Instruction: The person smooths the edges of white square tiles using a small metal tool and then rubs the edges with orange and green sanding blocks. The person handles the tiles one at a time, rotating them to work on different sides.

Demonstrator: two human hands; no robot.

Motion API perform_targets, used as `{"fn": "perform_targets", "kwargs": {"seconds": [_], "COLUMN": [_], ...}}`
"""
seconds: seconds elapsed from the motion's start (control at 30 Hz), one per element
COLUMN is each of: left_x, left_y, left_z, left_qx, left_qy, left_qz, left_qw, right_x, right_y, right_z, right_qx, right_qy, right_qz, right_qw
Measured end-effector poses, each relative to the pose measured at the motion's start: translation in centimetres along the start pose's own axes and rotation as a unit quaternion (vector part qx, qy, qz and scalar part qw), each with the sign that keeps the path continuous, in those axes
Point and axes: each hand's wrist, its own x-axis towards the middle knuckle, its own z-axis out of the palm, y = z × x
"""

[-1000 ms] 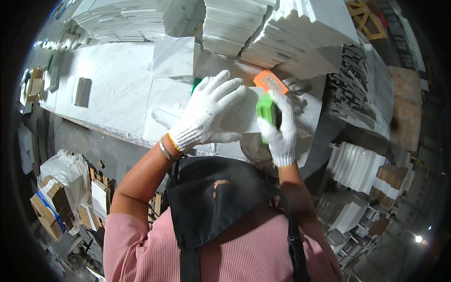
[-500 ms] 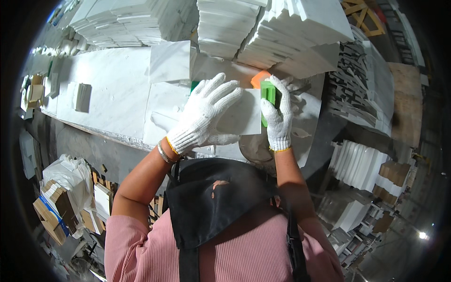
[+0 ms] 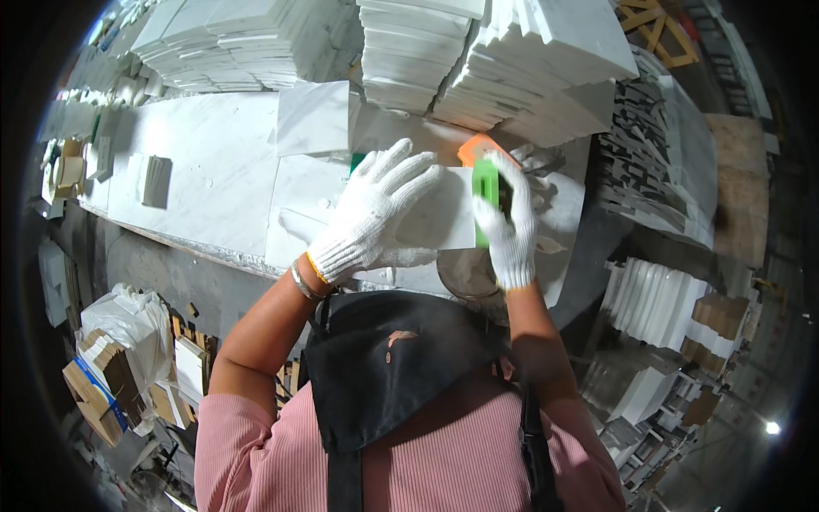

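Right hand's (image 3: 515,232) sliding nearer, gripping your green block (image 3: 486,183) along the tile's (image 3: 444,213) right edge; wide-fingered left hand's (image 3: 368,212) hiding the left one.

White-topped bench (image 3: 217,183) — tall marble stacks (image 3: 416,64) along its back, a small tile stack (image 3: 153,181) toward its left.

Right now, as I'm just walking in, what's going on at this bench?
Someone is working with a flat pale tile. Their gloved left hand lies spread over it, while the gloved right hand grips a green block at the tile's right edge. An orange block lies just beyond the green one. Tall stacks of white slabs stand along the far side of the bench.
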Motion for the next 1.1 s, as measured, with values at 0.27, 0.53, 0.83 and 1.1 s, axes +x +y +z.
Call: {"fn": "perform_targets", "kwargs": {"seconds": [0.27, 0.53, 0.83, 1.1], "left_x": [0.0, 0.0, -0.2, 0.1], "left_y": [0.0, 0.0, -0.2, -0.1], "left_z": [-0.1, -0.5, -0.3, -0.5], "left_qx": [0.005, -0.01, -0.001, -0.003], "left_qy": [-0.001, -0.035, -0.031, -0.042], "left_qz": [0.004, -0.006, -0.009, 0.002], "left_qw": [1.0, 0.999, 0.999, 0.999], "right_x": [1.1, -2.4, -1.1, 1.5], "right_y": [0.9, -0.7, -1.8, 1.8], "right_z": [0.5, -0.4, 0.3, 1.4], "right_qx": [-0.005, -0.025, 0.091, 0.039], "right_qy": [0.032, 0.003, 0.022, 0.057], "right_qz": [-0.059, -0.054, 0.063, -0.02], "right_qw": [0.998, 0.998, 0.994, 0.997]}}
